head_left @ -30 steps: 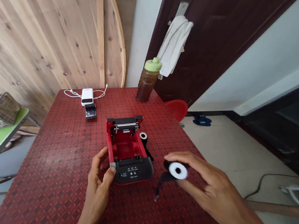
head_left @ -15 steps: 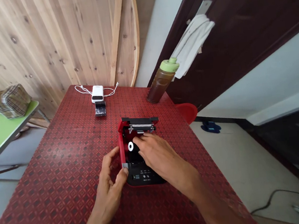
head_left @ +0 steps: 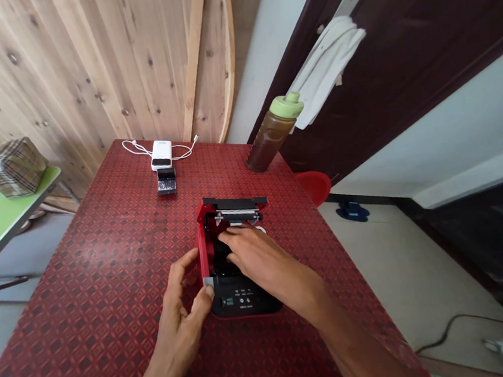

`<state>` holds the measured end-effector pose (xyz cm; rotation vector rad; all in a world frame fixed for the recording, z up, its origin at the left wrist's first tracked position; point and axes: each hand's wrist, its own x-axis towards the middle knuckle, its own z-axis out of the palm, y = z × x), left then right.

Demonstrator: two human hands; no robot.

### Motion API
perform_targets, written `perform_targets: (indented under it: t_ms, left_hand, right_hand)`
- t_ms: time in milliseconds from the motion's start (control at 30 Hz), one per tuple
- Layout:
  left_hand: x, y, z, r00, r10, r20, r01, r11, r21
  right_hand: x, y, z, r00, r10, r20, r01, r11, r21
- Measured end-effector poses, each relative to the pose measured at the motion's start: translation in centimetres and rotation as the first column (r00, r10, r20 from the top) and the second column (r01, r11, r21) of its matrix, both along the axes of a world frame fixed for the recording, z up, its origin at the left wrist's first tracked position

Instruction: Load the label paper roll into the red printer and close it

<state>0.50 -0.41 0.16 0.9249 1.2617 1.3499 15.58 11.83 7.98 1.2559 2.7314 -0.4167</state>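
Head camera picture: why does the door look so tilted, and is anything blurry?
In the head view, the dark door and wooden boards lean because the lens bends the edges; the light is soft, without harsh glare; the right hand and red printer look fairly sharp, with no clear blur.

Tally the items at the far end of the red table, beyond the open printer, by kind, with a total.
Power bank with white cable: 1
Small dark flat item: 1
Bottle with green cap: 1
Total: 3
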Motion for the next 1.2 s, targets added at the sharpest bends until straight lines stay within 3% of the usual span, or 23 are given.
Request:
perform_targets:
  t_ms: [133, 233, 500, 800, 1000, 1200]
  left_hand:
    - [-0.1, 0.0, 0.2, 1.0, 0.001, -0.027, -0.001, 1.0, -0.021]
    - [-0.1, 0.0, 0.3, 0.999, -0.007, -0.031, 0.006, 0.999, -0.033]
    - [0.0, 0.1, 0.7, 0.999, 0.023, -0.034, -0.023, 0.999, -0.024]
    - [0.0, 0.1, 0.5, 1.0, 0.014, 0.002, -0.014, 0.999, -0.041]
    - [-0.3, 0.1, 0.2, 0.999, 0.012, -0.034, -0.013, 0.999, -0.04]
    - [0.0, 0.1, 1.0, 0.999, 0.04, -0.017, -0.042, 0.995, -0.092]
  right_hand:
    - [2.7, -1.0, 0.7, 0.961, 0.066, -0.267, -0.078, 0.996, -0.034]
    - [4.0, -1.0, 0.8, 0.925, 0.159, -0.346, -0.193, 0.979, -0.064]
    - [2.9, 0.9, 0.1, 0.897, 0.294, -0.329, -0.348, 0.93, -0.117]
    - [3.7, 2.1, -0.9, 0.866, 0.251, -0.432, -0.385, 0.887, -0.257]
    - [2.9, 3.1, -0.4, 0.883, 0.326, -0.339, -0.434, 0.841, -0.322]
    - [2.3, 3.2, 0.3, 0.892, 0.346, -0.292, -0.434, 0.838, -0.33]
